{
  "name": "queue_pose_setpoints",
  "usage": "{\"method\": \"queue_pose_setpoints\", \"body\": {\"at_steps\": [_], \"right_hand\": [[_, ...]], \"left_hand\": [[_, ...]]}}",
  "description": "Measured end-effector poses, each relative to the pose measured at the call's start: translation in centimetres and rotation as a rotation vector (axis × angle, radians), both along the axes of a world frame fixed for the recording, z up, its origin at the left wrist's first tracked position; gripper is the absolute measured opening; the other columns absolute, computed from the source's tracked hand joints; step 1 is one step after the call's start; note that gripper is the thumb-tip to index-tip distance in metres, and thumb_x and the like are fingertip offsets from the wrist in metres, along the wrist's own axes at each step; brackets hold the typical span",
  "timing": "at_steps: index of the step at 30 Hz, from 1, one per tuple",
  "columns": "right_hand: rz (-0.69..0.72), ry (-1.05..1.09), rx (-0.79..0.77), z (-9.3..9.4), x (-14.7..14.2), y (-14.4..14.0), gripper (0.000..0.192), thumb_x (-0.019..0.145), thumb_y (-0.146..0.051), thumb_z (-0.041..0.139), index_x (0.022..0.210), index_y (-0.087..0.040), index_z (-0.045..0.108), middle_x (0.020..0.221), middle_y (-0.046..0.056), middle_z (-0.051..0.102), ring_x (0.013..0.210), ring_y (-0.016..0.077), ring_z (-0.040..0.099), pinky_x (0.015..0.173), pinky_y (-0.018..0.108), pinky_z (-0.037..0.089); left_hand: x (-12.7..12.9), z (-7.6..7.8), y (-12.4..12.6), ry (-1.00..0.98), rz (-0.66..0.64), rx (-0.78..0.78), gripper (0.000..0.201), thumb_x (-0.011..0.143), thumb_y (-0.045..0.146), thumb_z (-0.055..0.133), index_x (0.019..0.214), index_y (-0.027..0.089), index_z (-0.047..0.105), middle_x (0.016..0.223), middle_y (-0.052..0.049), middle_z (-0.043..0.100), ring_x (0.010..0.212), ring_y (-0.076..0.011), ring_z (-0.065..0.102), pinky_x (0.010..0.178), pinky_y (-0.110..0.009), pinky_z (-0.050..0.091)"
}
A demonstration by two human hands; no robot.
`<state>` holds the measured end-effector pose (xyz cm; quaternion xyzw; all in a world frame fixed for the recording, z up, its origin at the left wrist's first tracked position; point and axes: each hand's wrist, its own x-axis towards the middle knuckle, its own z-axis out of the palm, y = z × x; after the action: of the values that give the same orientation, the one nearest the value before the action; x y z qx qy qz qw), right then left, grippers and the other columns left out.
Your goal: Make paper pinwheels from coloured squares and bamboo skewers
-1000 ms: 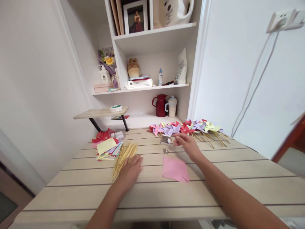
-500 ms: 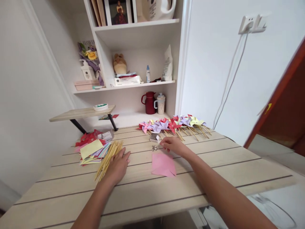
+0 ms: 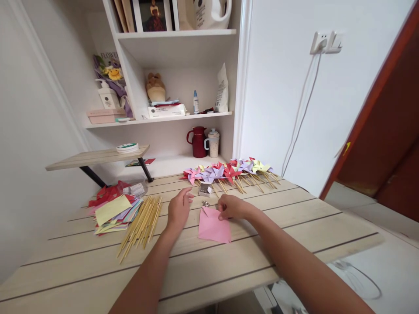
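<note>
Pink paper square [image 3: 213, 229] is what the head view centres on: it lies on the planked table [image 3: 65, 267] between the two hands, with a slit running in from its upper left corner. The right hand [image 3: 231, 207] is at the upper right corner, its thumb and fingertips brought together and, as far as can be seen, pinching the paper's edge. The left hand [image 3: 179, 209] is just off the paper's left side, its fingers loosely curled and parted, with nothing visible in it; whether it rests on the wood cannot be told. For a neat hold, a light pinch near the edge looks best, since thin paper creases easily and a slit corner could tear if pulled sideways. The left fingertips, being free, could steady the opposite side without pressing across the cut. Some small metal pieces [image 3: 205, 203] sit right by the upper edge, so keep the knuckles from sweeping them away; a small clear box [image 3: 205, 190] lies just beyond. The wooden sticks [image 3: 140, 222] to the left and the paper pinwheels [image 3: 211, 174] at the back are apart from the square, leaving both wrists room to work.
</note>
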<state>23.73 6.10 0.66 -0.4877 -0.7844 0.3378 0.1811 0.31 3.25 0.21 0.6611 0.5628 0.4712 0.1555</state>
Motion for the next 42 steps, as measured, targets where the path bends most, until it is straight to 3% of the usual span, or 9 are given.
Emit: {"method": "queue_pose_setpoints", "body": {"at_steps": [3, 7, 12, 17, 22, 29, 34, 38, 42], "right_hand": [[-0.005, 0.078, -0.038, -0.4, -0.3, 0.2, 0.021, 0.053, -0.014, 0.079, 0.056, -0.02, 0.059, 0.055, -0.004, 0.059, 0.055, 0.0136, 0.052, 0.055, 0.025, 0.036], [-0.011, 0.29, -0.068, -0.4, -0.5, 0.0, 0.024, 0.061, -0.026, 0.077, 0.065, -0.02, 0.055, 0.061, -0.003, 0.06, 0.061, 0.0147, 0.055, 0.057, 0.025, 0.039], [0.0, 0.573, -0.069, 0.1, -1.4, -0.4, 0.034, 0.067, -0.039, 0.077, 0.077, -0.022, 0.05, 0.071, -0.003, 0.06, 0.069, 0.0158, 0.06, 0.066, 0.028, 0.045], [-0.033, 0.713, -0.088, 0.5, -2.0, -0.6, 0.041, 0.067, -0.041, 0.078, 0.094, -0.022, 0.053, 0.074, -0.002, 0.063, 0.072, 0.0182, 0.064, 0.074, 0.034, 0.05], [-0.017, 0.743, -0.092, 0.5, -2.1, -1.0, 0.039, 0.069, -0.035, 0.078, 0.1, -0.022, 0.059, 0.072, -0.003, 0.063, 0.071, 0.0171, 0.062, 0.071, 0.031, 0.048], [0.117, 0.72, -0.048, 1.4, -2.5, -1.9, 0.028, 0.073, -0.035, 0.076, 0.095, -0.021, 0.065, 0.091, 0.003, 0.069, 0.086, 0.0196, 0.063, 0.078, 0.031, 0.049], [0.16, 0.769, -0.034, 2.3, -2.3, -2.6, 0.02, 0.074, -0.025, 0.07, 0.094, -0.021, 0.066, 0.096, 0.002, 0.068, 0.091, 0.0197, 0.062, 0.079, 0.03, 0.048], [0.075, 0.778, -0.047, 2.3, -2.3, -2.6, 0.035, 0.073, -0.021, 0.069, 0.108, -0.022, 0.064, 0.089, 0.001, 0.067, 0.085, 0.0192, 0.061, 0.075, 0.031, 0.047], [-0.001, 0.862, -0.103, 1.8, -2.8, -2.7, 0.045, 0.075, -0.024, 0.072, 0.119, -0.023, 0.061, 0.078, -0.002, 0.067, 0.075, 0.017, 0.061, 0.076, 0.032, 0.046]], "left_hand": [[0.6, -1.6, -0.3, -0.036, -0.011, -0.009, 0.034, 0.087, 0.022, 0.048, 0.11, 0.022, 0.073, 0.083, -0.004, 0.075, 0.076, -0.0204, 0.068, 0.08, -0.034, 0.05], [0.9, -2.0, -1.4, -0.123, -0.069, 0.005, 0.03, 0.088, 0.032, 0.054, 0.108, 0.023, 0.074, 0.102, -0.006, 0.076, 0.096, -0.0238, 0.067, 0.088, -0.034, 0.048], [0.1, -1.6, -1.2, -0.39, -0.029, -0.045, 0.059, 0.093, 0.054, 0.043, 0.132, 0.012, 0.057, 0.099, -0.013, 0.073, 0.084, -0.0239, 0.068, 0.076, -0.036, 0.052], [-0.8, -1.6, -0.9, -0.771, -0.258, -0.251, 0.077, 0.082, 0.072, 0.052, 0.127, 0.01, 0.061, 0.091, -0.013, 0.073, 0.073, -0.0198, 0.067, 0.076, -0.035, 0.052], [0.0, -1.5, -1.4, -0.708, -0.381, -0.329, 0.061, 0.072, 0.054, 0.078, 0.114, 0.011, 0.069, 0.092, -0.01, 0.074, 0.081, -0.0186, 0.066, 0.077, -0.028, 0.048], [-0.2, -0.7, -1.8, -0.925, -0.328, -0.282, 0.095, 0.073, 0.036, 0.083, 0.152, 0.019, 0.032, 0.092, -0.006, 0.072, 0.084, -0.0175, 0.067, 0.087, -0.035, 0.049], [-0.3, -0.6, -1.8, -0.9, -0.467, -0.393, 0.053, 0.067, 0.032, 0.087, 0.112, 0.011, 0.068, 0.095, -0.011, 0.074, 0.084, -0.0174, 0.066, 0.083, -0.03, 0.049], [0.4, -0.9, -1.8, -0.923, -0.435, -0.39, 0.032, 0.062, 0.028, 0.089, 0.081, 0.012, 0.068, 0.077, -0.005, 0.071, 0.071, -0.0135, 0.063, 0.072, -0.025, 0.047], [0.8, -0.8, -1.9, -0.99, -0.375, -0.314, 0.033, 0.061, 0.027, 0.09, 0.079, 0.014, 0.065, 0.073, -0.001, 0.069, 0.069, -0.0116, 0.062, 0.071, -0.023, 0.047]]}}
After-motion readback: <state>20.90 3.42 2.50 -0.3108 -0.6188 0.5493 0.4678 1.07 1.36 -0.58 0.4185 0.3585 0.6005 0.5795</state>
